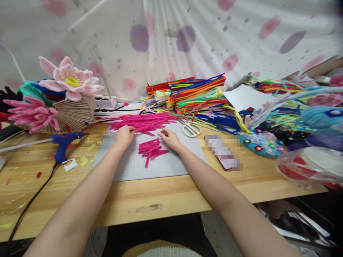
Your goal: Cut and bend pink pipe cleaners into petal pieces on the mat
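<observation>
My left hand [124, 136] is at the front left of a spread pile of long magenta pipe cleaners [142, 121]. Its thumb and fingertips are pinched together at the pile's edge, and what they grip is too small to make out. Across from it, my right hand [170, 138] has curled fingers with the tips close together; anything between them is hidden. A small heap of short, magenta pipe cleaner pieces [150, 147] lies between my hands, slightly nearer to me. Both the pile and the heap rest on a grey cutting mat [128, 169].
White-handled scissors [191, 129] lie on the mat's right edge, beside a phone-like object [222, 151]. A blue glue gun [64, 142] with a black cord stands left. Bundles of coloured pipe cleaners [198, 92] line the back; fuzzy pink flowers [71, 80] rise at left.
</observation>
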A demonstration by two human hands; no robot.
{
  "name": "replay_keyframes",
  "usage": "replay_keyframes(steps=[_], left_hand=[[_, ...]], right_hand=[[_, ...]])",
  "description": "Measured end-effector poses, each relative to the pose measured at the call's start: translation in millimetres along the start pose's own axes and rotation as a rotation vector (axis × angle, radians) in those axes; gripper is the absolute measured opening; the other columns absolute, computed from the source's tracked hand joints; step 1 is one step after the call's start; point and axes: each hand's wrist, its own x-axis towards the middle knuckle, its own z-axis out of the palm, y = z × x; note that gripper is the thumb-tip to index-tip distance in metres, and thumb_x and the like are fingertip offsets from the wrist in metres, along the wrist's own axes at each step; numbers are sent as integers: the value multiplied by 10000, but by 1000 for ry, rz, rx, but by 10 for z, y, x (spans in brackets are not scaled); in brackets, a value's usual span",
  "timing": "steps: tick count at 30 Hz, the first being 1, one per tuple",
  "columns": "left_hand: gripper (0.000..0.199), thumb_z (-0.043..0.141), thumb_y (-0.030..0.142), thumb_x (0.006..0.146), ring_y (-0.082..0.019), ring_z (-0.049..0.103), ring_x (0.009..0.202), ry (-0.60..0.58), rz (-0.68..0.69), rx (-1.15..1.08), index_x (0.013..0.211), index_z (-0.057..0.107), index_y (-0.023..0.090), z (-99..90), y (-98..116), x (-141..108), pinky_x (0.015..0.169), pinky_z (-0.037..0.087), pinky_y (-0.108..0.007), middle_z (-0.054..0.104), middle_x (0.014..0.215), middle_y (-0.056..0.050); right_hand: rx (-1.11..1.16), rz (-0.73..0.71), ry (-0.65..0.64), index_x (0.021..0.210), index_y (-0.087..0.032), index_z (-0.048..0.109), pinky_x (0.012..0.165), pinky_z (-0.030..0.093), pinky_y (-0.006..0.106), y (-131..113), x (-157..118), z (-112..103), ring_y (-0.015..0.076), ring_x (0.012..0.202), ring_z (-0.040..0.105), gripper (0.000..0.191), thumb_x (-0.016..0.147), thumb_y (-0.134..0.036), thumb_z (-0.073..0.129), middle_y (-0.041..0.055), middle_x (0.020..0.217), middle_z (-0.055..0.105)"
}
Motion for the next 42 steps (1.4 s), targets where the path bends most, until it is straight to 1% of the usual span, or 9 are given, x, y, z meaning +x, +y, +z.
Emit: replay_keyframes(steps=[5,10,13,16,19,22,25,33,42], left_hand=[[333,374,334,845,-233,562,947,252,-50,-62,1040,624,233,-39,26,-103,715,382,-310,616,1039,-83],[325,365,324,864,-196,573,942,293,199,-91,1033,627,230,3,132,-317,732,374,-277,627,1068,-59],[305,393,322,860,-173,591,920,382,319,-222,986,648,213,68,204,-447,747,391,-257,655,1019,-53],[281,433,333,843,-165,598,918,424,319,-393,972,653,215,102,256,-508,786,414,-261,665,998,-50],[296,466,370,814,-167,626,824,309,175,-687,958,650,188,105,326,-515,736,466,-279,682,897,-61],[306,512,382,772,-176,647,746,49,-12,-1124,909,635,138,97,421,-525,620,509,-275,684,813,-73],[253,591,316,721,-180,659,730,-212,-182,-1397,866,620,110,79,483,-559,590,522,-260,686,810,-89],[232,639,238,711,-171,660,809,-530,-249,-1550,915,636,127,83,401,-578,541,501,-160,684,907,-103],[82,604,174,742,-107,639,591,-613,-321,-1519,774,627,102,56,433,-597,480,485,-151,666,700,-61]], right_hand=[[-112,-70,111,866,-205,535,591,328,249,-75,-48,-40,123,584,455,187,794,-366,471,-24,625,503],[-419,-298,202,1192,-175,455,726,357,298,-248,-93,-133,195,839,496,385,815,-253,461,73,895,576],[-569,-343,152,1057,-183,566,748,352,311,-292,-68,-188,214,894,485,270,823,-272,465,95,941,581],[-471,-298,207,818,-180,611,724,353,293,-328,-16,-236,184,830,502,197,833,-293,451,73,857,596],[-67,-182,164,709,-175,559,604,353,250,-426,25,-251,124,643,483,185,790,-332,506,14,676,555],[427,-3,-34,678,-179,483,452,279,207,-548,29,-219,66,458,385,246,736,-409,549,-48,541,469],[696,103,-144,694,-181,449,391,211,180,-605,7,-162,37,399,352,311,663,-444,614,-72,527,476],[779,126,-220,680,-168,433,362,195,157,-509,-2,-48,21,402,387,335,625,-408,660,-55,589,569],[782,206,-283,654,-169,428,385,230,155,-510,-46,-7,28,409,388,323,626,-369,680,-62,542,536]])
